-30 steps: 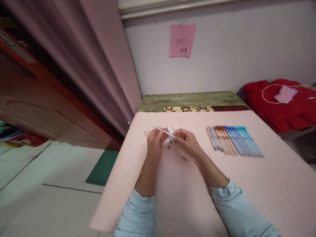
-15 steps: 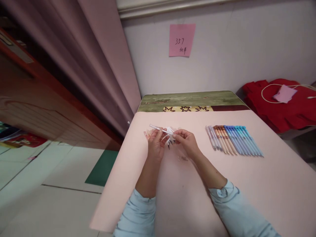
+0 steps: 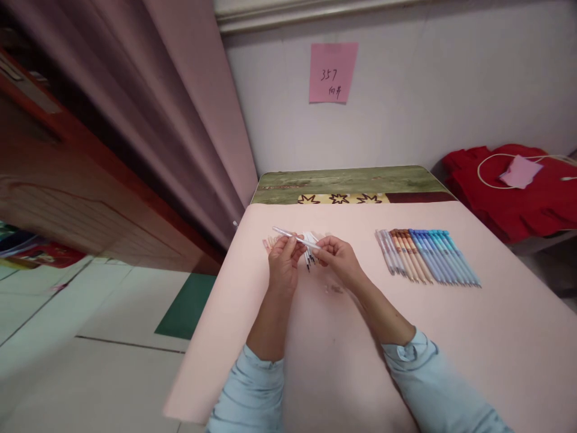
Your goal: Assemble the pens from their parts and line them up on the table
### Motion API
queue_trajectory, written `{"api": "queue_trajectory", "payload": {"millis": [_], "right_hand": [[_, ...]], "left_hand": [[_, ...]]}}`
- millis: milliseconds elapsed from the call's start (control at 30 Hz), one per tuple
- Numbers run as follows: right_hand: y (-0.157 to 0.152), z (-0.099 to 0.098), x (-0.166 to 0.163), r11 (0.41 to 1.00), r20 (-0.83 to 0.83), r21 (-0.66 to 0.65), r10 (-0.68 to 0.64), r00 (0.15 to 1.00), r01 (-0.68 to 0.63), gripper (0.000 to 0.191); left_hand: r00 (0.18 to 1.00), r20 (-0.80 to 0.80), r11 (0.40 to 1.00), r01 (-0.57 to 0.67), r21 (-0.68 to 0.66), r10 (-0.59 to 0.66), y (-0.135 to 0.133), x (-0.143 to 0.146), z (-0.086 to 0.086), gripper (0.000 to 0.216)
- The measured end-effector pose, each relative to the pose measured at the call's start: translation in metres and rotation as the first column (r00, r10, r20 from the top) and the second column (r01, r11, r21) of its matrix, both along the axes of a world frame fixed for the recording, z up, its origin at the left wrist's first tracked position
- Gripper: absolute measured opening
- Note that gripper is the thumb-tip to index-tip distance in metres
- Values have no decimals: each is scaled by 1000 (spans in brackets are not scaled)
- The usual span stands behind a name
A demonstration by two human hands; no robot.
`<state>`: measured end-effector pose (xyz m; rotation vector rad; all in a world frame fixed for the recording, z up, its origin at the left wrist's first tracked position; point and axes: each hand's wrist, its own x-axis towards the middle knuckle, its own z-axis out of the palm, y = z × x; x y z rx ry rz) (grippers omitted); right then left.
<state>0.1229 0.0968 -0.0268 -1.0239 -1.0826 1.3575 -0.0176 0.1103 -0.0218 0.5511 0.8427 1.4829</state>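
Both of my hands meet over the far left part of the pink table [image 3: 342, 355]. My left hand [image 3: 283, 264] is closed round a thin clear pen barrel [image 3: 288, 235] that sticks out up and to the left. My right hand [image 3: 339, 258] pinches the barrel's right end with thumb and fingers. Under and behind the hands lies a small heap of loose pen parts and refills [image 3: 309, 248]. A row of several finished pens [image 3: 428, 255], white, brown and blue, lies side by side to the right of my right hand.
A green patterned table [image 3: 347, 180] stands beyond the pink one, against the wall with a pink note [image 3: 332, 72]. Red cloth [image 3: 514, 198] with a white cord lies at the right. A curtain [image 3: 180, 120] and wooden door are at the left.
The hands stayed nearly in place. The right fingers shifted slightly along the barrel's end and the barrel tilted a little.
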Motion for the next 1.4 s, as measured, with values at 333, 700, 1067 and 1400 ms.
{"api": "queue_trajectory", "payload": {"millis": [333, 700, 1067, 1400], "right_hand": [[-1, -2, -1, 999, 19, -12, 38, 999, -38, 45], [0, -5, 1, 999, 34, -3, 39, 999, -38, 45], [-1, -5, 1, 999, 20, -5, 47, 999, -47, 43], [0, -7, 1, 998, 7, -27, 49, 999, -49, 43]], "left_hand": [[999, -33, 999, 15, 29, -14, -1, 1, 1, 22], [999, -52, 999, 4, 36, -2, -1, 1, 0, 21], [998, -56, 1000, 2, 26, -1, 0, 0, -2, 21], [998, -57, 1000, 3, 21, -2, 0, 0, -2, 21]]}}
